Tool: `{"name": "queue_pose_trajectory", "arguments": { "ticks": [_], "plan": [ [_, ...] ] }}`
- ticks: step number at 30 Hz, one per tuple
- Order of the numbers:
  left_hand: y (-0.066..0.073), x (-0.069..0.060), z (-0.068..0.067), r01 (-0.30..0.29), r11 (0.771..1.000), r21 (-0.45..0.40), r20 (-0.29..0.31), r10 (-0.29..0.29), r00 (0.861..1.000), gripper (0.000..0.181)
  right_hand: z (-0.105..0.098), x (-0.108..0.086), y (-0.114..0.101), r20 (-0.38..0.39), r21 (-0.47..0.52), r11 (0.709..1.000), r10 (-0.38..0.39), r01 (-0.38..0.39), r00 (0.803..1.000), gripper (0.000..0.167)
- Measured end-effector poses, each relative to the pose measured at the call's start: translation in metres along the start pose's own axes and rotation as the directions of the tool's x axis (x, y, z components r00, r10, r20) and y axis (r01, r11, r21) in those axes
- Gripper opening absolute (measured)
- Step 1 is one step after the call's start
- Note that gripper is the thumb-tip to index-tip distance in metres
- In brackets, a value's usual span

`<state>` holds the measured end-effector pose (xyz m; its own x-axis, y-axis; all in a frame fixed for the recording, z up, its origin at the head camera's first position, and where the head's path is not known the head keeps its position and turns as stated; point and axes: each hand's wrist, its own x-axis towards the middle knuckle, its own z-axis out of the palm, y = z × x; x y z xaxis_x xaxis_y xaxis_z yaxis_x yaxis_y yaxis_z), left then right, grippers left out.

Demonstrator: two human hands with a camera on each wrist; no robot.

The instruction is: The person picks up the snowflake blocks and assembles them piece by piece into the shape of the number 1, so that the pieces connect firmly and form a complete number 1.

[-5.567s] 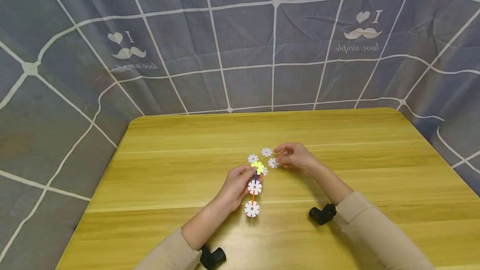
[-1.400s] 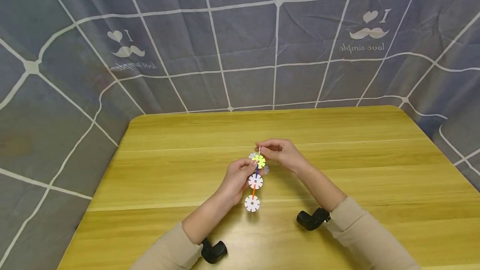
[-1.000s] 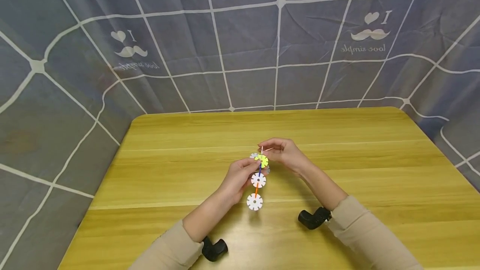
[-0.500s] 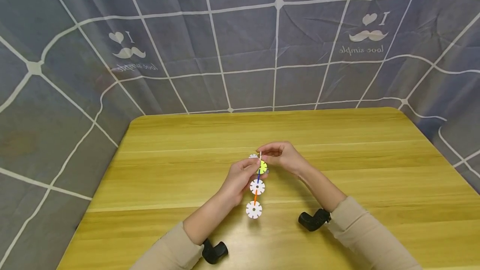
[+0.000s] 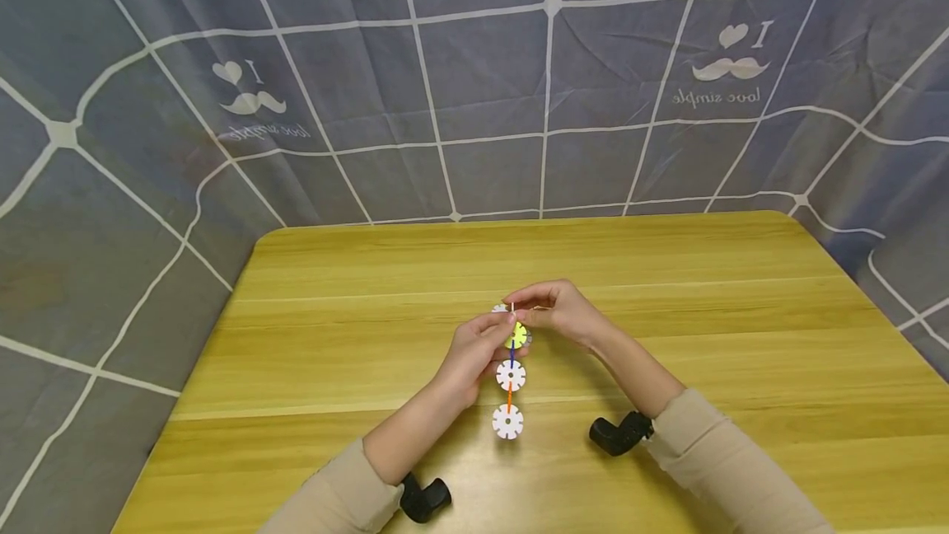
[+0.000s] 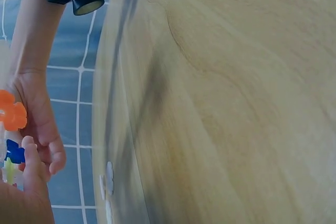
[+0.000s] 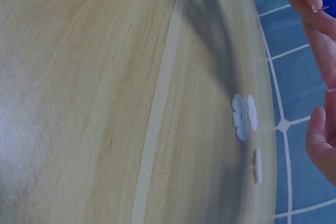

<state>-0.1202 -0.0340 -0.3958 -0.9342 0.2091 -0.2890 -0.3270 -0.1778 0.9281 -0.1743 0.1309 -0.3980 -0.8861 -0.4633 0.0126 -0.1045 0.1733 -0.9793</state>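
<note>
In the head view my left hand (image 5: pixel 467 361) pinches the yellow notched disc (image 5: pixel 519 337) at the top of a chain of interlocking snowflake discs. Below it follow a blue disc (image 5: pixel 512 354) seen edge-on, a white disc (image 5: pixel 511 375), an orange disc (image 5: pixel 509 396) edge-on and another white disc (image 5: pixel 507 422). My right hand (image 5: pixel 559 311) pinches a thin white disc (image 5: pixel 512 307), edge-on, at the yellow disc's upper rim. Whether their slots are engaged cannot be seen. The left wrist view shows the orange disc (image 6: pixel 12 113) and the blue disc (image 6: pixel 16 152) close up.
Loose white discs (image 7: pixel 240 117) lie on the wooden table (image 7: pixel 105 103) behind the hands; the head view shows one (image 5: pixel 499 308) partly hidden. Black wrist mounts (image 5: pixel 621 433) hang below both forearms. A grey-blue gridded curtain (image 5: pixel 489 105) surrounds the table.
My right hand has left the loose discs and brought a white one to the yellow disc. Over the last second that white disc has come down closer to it, and the chain has lowered slightly.
</note>
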Motion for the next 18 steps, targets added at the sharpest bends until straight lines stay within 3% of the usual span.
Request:
{"name": "queue_pose_trajectory", "arguments": {
  "ticks": [7, 14, 18],
  "plan": [
    [-0.002, -0.001, -0.001, 0.008, 1.000, 0.005, 0.010, -0.008, 1.000, 0.036, -0.001, 0.000, 0.001, 0.036, -0.012, 1.000, 0.011, -0.010, 0.999, 0.030],
    [-0.004, 0.001, -0.003, 0.006, 0.998, 0.070, 0.016, -0.008, 1.000, 0.037, -0.007, -0.001, 0.003, 0.096, -0.001, 1.000, 0.016, -0.016, 0.995, 0.032],
    [-0.003, 0.003, -0.005, 0.003, 0.997, 0.082, 0.004, -0.004, 1.000, 0.041, -0.014, 0.000, 0.005, 0.071, -0.008, 0.999, 0.044, -0.043, 0.997, 0.034]
  ]
}}
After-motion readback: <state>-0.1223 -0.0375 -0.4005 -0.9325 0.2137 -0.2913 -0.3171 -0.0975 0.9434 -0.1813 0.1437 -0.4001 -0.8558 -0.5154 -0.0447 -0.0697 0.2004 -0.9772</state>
